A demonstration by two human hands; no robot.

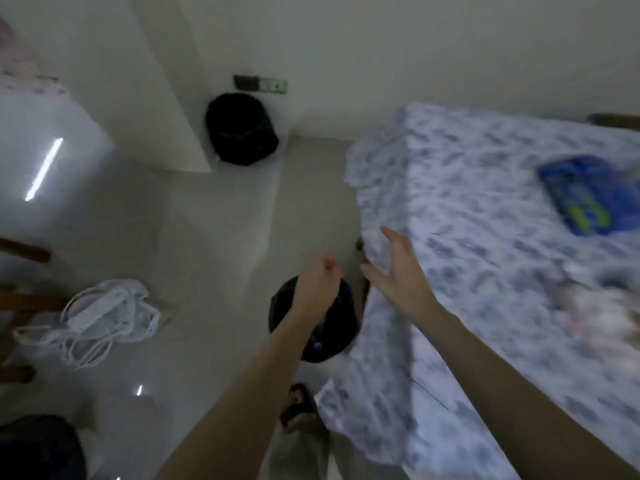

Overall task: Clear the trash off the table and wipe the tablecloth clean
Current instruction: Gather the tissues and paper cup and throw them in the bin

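Fingers of left hand (317, 284) pinch a pink scrap (329, 261) above the bin (341, 327); right hand (398, 271) spread open

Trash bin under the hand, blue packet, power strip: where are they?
Trash bin (341, 332): head view, black liner's right side.
Blue packet (576, 194): head view, middle of wrapper.
Power strip (95, 308): head view, white body.

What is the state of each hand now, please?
Left hand: closed on a small pinkish item, too blurred to name, above the black bin.
Right hand: open, empty, at the tablecloth edge.

Tablecloth (485, 237) white w/ blue-grey print; bin (332, 327) black
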